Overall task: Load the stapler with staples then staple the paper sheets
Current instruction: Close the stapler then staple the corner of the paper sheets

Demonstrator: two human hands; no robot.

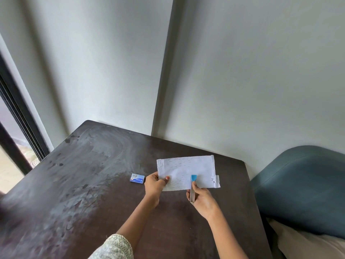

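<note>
Paper held over table, stapler on its near edge.

Table (93,184): dark top, wide bare room from 7 to 11 o'clock of the paper; far edge against the wall. Paper (184,171): lifted near the table's right edge. Left hand (155,185) pinches its left edge. Right hand (202,200) grips the stapler (192,186), its blue tip on the paper at 6 o'clock. Staple box (137,178): flat at 9 o'clock, just beside the left hand.
</note>
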